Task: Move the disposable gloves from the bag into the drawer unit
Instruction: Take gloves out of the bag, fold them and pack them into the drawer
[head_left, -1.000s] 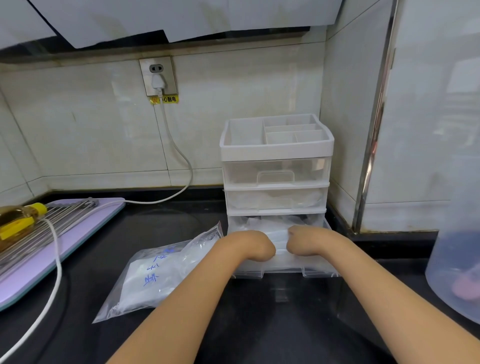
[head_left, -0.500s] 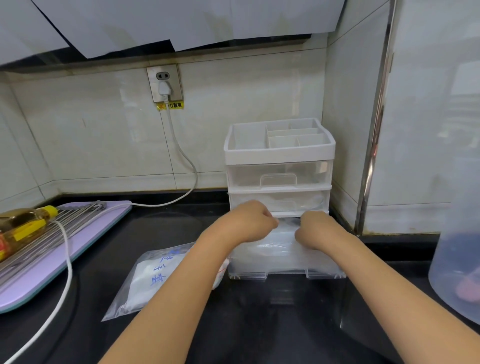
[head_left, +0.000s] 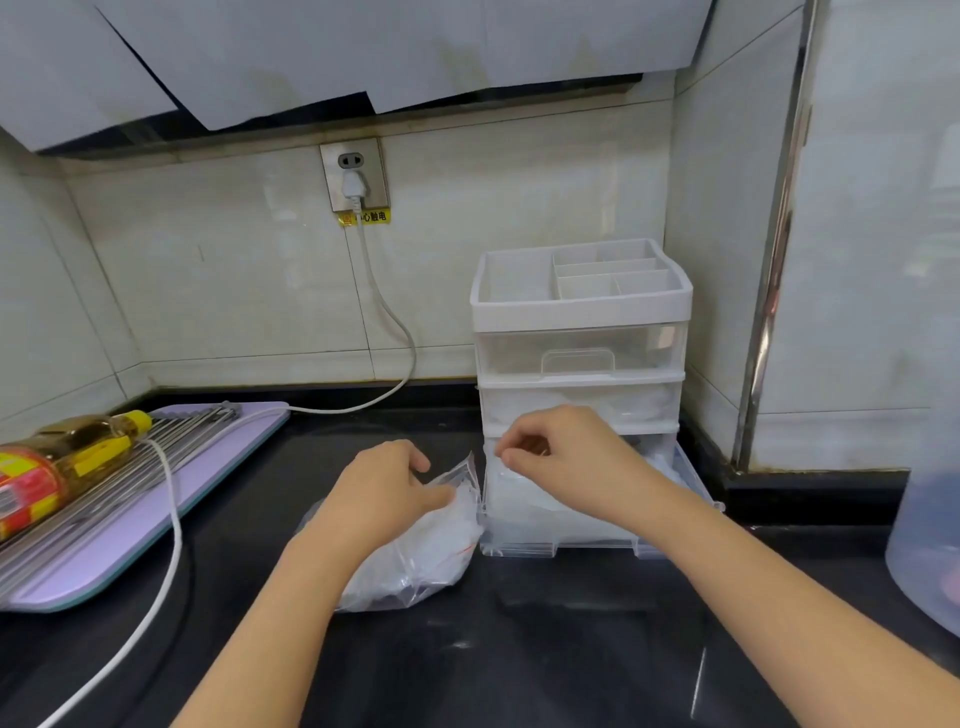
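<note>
Plainly, step in hand: another batch of gloves was being taken from the bag (head_left: 415, 551) for the open bottom drawer (head_left: 597, 519) of the drawer unit (head_left: 579, 312).
Left hand (head_left: 384, 493): it lay on the bag's mouth, fingers curled and closed on the clear plastic near the red-edged opening, which stood up just beside the drawer's left wall.
Right hand (head_left: 566, 457): it hovered over the open drawer, thumb and forefinger pinched together; probably on a thin bit of film, though nothing clear showed between them.
Gloves: a pale, crumpled mass remained inside the bag; a similar translucent heap already lay in the bottom drawer.
Other drawers: the middle one was closed and seemed to hold something whitish; the top one, closed, looked empty, as did the divided tray on the unit's top.
Next move, as a judgement: the bag mouth needed holding wide while a hand drew gloves out and laid them low in the drawer, so that it could slide shut.
Progress: partway, since both containers held gloves.
Surface: bag and unit both stood on the black counter (head_left: 519, 665).
</note>
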